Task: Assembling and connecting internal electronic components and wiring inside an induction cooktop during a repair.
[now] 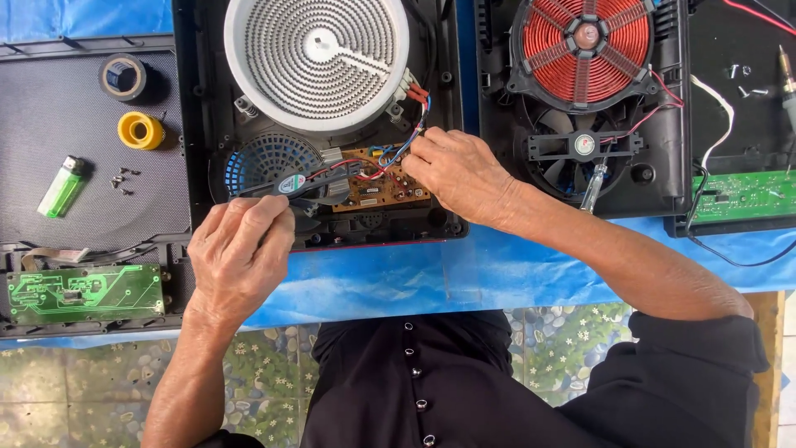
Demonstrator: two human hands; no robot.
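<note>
Two hands work inside the opened cooker housing (pixel 199 124): your left hand (pixel 240 249), at 7 o'clock of the brown circuit board (pixel 383 184), pinches a black fan (pixel 303 184); your right hand (pixel 460 170) presses closed fingertips on the board's wires (pixel 398 149).

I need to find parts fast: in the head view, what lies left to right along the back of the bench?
Black tape roll → yellow solder spool → white spiral heating element → red copper coil → loose screws. The left hand and right hand work nearer, at the brown circuit board.
</note>
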